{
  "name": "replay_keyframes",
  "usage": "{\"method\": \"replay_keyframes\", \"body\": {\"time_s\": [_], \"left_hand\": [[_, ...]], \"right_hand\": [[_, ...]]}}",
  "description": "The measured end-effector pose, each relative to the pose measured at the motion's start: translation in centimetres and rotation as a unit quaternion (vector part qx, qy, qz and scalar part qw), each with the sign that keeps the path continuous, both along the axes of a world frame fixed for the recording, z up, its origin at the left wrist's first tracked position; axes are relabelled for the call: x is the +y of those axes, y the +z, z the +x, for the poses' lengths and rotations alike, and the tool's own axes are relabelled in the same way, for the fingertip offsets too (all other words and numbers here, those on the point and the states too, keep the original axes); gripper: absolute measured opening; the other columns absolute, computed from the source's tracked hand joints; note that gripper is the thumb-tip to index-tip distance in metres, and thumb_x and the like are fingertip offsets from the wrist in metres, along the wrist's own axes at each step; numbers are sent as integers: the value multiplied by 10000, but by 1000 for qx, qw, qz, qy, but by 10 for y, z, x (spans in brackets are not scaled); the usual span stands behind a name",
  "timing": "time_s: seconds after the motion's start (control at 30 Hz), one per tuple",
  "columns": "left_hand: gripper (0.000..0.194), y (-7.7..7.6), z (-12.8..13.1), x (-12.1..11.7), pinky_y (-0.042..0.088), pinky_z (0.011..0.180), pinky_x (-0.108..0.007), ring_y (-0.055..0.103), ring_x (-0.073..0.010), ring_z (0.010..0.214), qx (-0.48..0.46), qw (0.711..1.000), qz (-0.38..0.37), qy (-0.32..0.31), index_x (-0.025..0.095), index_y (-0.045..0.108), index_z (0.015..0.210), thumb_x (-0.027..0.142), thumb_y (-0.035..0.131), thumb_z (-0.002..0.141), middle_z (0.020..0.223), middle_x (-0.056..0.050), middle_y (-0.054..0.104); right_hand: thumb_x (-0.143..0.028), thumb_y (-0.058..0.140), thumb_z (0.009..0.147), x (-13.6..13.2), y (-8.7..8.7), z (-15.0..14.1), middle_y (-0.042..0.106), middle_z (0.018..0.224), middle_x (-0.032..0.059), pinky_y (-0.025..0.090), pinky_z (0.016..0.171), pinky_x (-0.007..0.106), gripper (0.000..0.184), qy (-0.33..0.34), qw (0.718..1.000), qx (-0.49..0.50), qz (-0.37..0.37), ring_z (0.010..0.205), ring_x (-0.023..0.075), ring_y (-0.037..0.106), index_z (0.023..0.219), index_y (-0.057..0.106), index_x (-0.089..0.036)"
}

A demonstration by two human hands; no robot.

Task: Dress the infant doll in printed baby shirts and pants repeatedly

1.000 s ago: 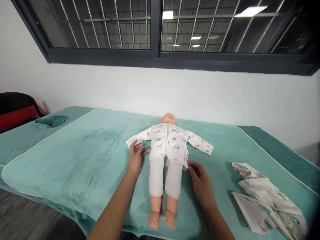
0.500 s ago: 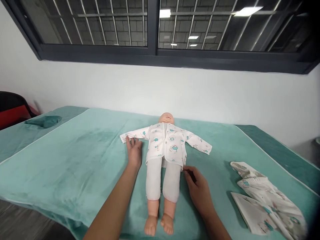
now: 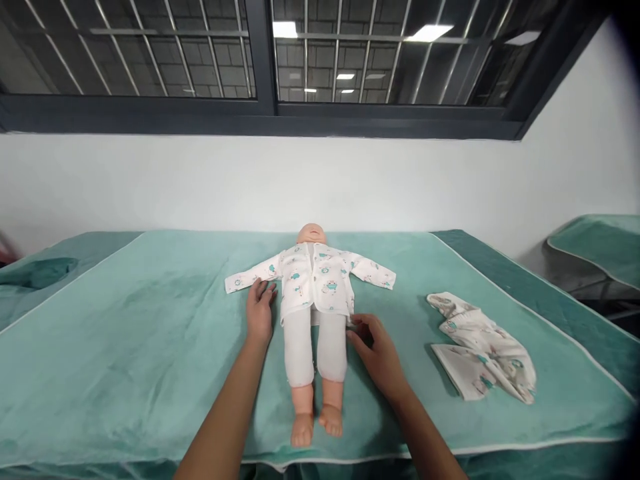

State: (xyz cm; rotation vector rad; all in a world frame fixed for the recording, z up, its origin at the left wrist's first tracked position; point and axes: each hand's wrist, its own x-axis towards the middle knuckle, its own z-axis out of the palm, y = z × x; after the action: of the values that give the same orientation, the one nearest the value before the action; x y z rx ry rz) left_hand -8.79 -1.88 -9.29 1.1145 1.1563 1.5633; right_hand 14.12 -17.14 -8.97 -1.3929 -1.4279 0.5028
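A baby doll lies on its back, its head toward the wall and its feet toward me. It wears a white printed baby shirt with the sleeves stretched out sideways. My left hand rests open, fingertips at the lower edge of the sleeve on the left. My right hand is at the shirt's lower right corner, beside the doll's white-covered leg. Its thumb and fingers are apart, fingertips at the hem. Folded printed baby clothes lie to the right of that hand.
A green plush cover is spread over the bed. A crumpled dark green cloth lies at the far left. Behind the bed stand a white wall and a dark-framed window. Another green-covered surface is at the right.
The view has shifted right and levelled out. My right thumb and fingers have parted at the shirt hem. The left hand stays by the sleeve, and the doll lies as before.
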Motion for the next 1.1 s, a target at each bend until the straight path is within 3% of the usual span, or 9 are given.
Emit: {"method": "replay_keyframes", "body": {"time_s": [0.13,0.27,0.4,0.57,0.8,0.93,1.03,1.1], "left_hand": [[292,10,-4,-30,415,1023,-406,593,-236,1099,137,987,35,-82,196,633,1107,345,561,866,1187,-89,645],[275,11,-14,-65,435,953,-375,583,-223,1046,240,964,66,-96,211,605,1076,398,522,892,1117,-71,648],[282,4,-20,-79,445,928,-363,593,-217,997,281,951,80,-102,214,560,1108,318,568,846,1059,-67,647],[171,5,-19,-78,455,812,-351,598,-220,871,398,909,95,-85,213,592,968,312,513,854,956,-50,654],[244,9,-22,-91,449,742,-315,613,-218,840,381,920,82,40,212,554,973,425,450,914,906,-47,660],[258,10,-25,-95,449,747,-307,608,-216,830,371,925,82,-5,214,571,949,443,461,907,900,-38,673],[263,10,-25,-95,431,710,-292,587,-203,772,373,924,84,-19,216,578,874,441,447,912,821,-19,662],[281,12,-25,-96,415,686,-283,573,-192,735,373,924,82,-21,216,574,820,440,435,919,767,-8,644]], "right_hand": [[-322,567,861,7,-1,-10,617,938,33,442,703,302,194,-73,995,-60,-16,771,175,566,1023,597,-219],[-341,461,918,13,0,-20,613,872,29,400,676,300,175,-141,984,-104,-16,739,179,555,902,587,-220],[-351,436,920,10,0,-19,618,824,37,392,668,302,188,-186,982,-37,-12,743,196,550,885,559,-212],[-369,451,912,0,2,-15,616,764,20,395,653,299,196,-201,979,29,-13,705,193,545,883,564,-212],[-365,485,900,-27,-5,-11,639,845,33,452,711,320,178,-168,984,60,-17,767,197,586,926,579,-216],[-301,510,862,-43,2,18,630,1029,73,485,792,346,201,-161,986,9,37,895,210,598,1032,566,-209],[-285,502,855,-42,24,69,622,1074,93,464,830,373,232,-177,971,-150,64,965,238,584,1064,573,-214],[-279,531,841,-37,41,111,628,1114,109,415,891,402,246,-183,939,-292,-3,1065,276,555,1067,599,-214]]}}
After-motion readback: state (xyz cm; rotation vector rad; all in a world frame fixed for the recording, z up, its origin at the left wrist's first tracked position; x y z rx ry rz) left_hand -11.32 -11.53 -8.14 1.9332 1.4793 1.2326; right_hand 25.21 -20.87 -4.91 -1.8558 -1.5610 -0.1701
